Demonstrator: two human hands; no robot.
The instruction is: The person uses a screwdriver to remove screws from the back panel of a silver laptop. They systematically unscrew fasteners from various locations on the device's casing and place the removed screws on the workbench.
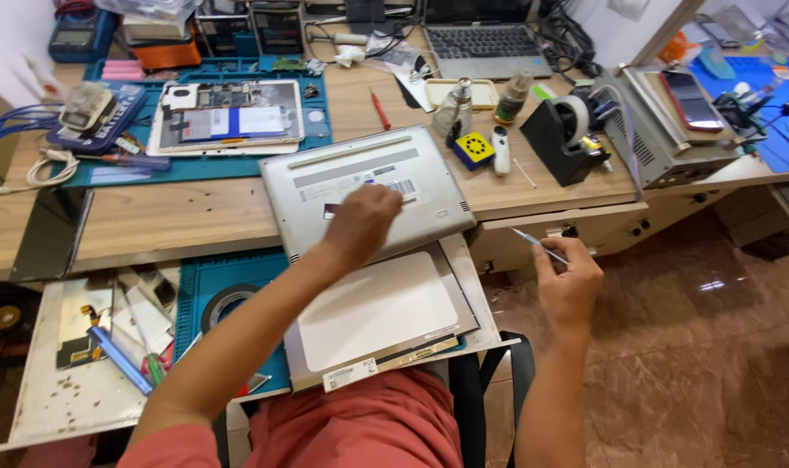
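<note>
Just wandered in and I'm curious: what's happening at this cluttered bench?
A person sits at a wooden workbench. Their left hand rests flat on the underside of a silver laptop turned bottom-up, while their right hand holds a thin metal-tipped tool off to the side. A flat grey screen panel lies in front of them.

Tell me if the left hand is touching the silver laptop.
Touching. The head view shows the left hand resting palm-down on the upturned base of the silver laptop, with no gap between them.
</note>
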